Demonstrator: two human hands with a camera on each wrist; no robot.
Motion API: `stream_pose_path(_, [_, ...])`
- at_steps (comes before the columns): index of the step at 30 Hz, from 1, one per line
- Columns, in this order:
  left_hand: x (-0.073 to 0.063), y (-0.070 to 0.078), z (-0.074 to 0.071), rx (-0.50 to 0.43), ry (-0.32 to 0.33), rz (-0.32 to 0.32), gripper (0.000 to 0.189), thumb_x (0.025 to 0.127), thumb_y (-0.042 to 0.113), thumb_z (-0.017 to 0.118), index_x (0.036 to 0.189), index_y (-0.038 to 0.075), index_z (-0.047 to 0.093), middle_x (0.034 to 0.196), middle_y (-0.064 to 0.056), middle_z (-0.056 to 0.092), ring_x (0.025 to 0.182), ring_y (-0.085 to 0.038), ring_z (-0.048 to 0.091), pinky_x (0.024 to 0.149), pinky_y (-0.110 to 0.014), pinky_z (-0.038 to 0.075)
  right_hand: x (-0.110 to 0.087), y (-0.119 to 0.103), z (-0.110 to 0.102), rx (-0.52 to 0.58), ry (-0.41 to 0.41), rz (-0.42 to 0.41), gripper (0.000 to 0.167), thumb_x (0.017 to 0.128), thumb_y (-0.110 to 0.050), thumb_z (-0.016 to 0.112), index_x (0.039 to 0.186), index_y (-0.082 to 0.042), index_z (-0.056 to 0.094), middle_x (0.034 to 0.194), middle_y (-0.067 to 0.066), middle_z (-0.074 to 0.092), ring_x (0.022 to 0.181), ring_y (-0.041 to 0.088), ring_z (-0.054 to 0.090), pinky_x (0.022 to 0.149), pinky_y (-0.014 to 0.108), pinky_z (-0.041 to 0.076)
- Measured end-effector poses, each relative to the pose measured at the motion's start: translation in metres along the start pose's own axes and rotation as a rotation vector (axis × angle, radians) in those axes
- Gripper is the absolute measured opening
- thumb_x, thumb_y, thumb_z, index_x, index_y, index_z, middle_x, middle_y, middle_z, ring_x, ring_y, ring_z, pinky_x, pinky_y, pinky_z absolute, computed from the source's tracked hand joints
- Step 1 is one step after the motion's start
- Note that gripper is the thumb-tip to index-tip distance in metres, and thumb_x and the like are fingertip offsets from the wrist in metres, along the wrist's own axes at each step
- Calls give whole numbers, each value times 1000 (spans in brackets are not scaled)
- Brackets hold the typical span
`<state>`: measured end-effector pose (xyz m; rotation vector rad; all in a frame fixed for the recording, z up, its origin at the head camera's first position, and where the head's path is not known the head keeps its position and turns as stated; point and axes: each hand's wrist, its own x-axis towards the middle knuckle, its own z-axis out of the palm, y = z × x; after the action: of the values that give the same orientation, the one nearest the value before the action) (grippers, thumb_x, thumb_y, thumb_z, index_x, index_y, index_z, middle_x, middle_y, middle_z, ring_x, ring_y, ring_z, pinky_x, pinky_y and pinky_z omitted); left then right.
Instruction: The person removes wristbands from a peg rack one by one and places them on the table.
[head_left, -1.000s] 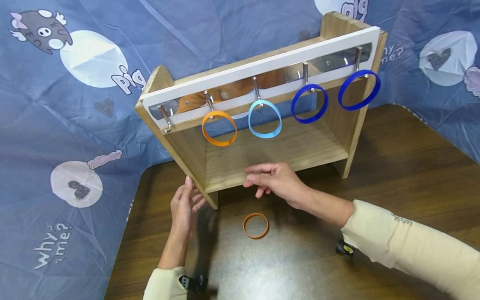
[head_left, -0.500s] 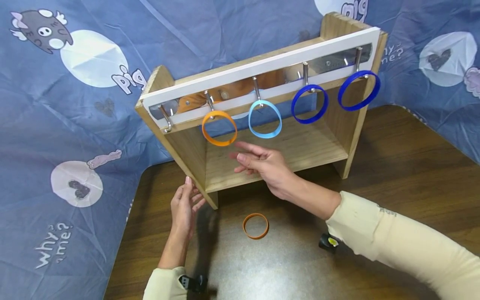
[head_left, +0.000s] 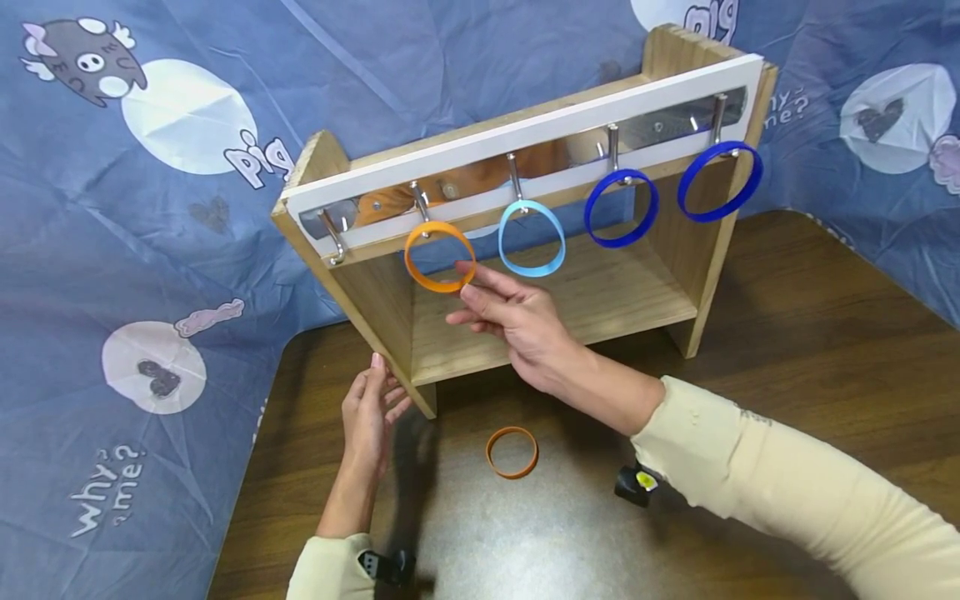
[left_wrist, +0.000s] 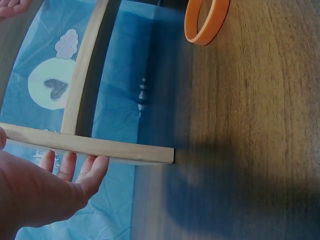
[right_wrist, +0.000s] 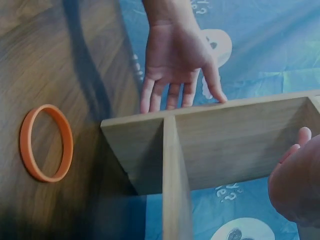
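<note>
A wooden rack [head_left: 555, 287] carries a row of metal hooks. An orange silicone wristband [head_left: 441, 287] hangs from the second hook from the left. My right hand [head_left: 525, 325] is at its lower right, thumb and forefinger on either side of the band; a firm pinch is not visible. The left hand [head_left: 367, 417] rests against the rack's left side panel [left_wrist: 120, 148], thumb at the edge and fingers extended along the outer face. Another orange wristband [right_wrist: 47, 177] lies on the table in front. In the right wrist view, the right fingertips are mostly hidden.
A light-blue wristband [head_left: 531, 271] and two dark-blue wristbands hang on hooks to the right. The leftmost hook [head_left: 333, 242] is bare. A patterned blue cloth [head_left: 202, 250] hangs behind the brown wooden table [head_left: 810, 300].
My right hand has moved up and to the left, from in front of the shelf to the hanging orange wristband. The left hand and the wristbands have stayed in place.
</note>
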<state>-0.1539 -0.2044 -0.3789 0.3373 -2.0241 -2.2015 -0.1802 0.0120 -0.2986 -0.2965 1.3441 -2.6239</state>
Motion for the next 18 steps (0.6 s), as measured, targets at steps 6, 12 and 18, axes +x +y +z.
stream_pose_path(6, [0,0,0,2,-1,2,50,97,51,48,113,3,49,103,-8,56,95,-18,62,91,-37,50,-3,1,5,12,14,-34,32,95,-3,58,127,3,58,85,-1,71,69,12,69,64,19,49])
stream_pose_path(12, [0,1,0,-4,8,6,48,98,50,48,111,4,49,101,-7,55,94,-18,61,91,-37,50,-9,0,7,-8,4,-57,32,96,-4,58,126,7,56,89,-2,72,66,12,68,64,21,45])
stream_pose_path(18, [0,1,1,-10,13,-2,47,97,50,49,110,4,49,100,-6,55,93,-18,61,90,-37,51,-15,-5,13,12,-48,-115,22,95,-2,57,115,-3,67,88,1,73,66,13,68,64,23,43])
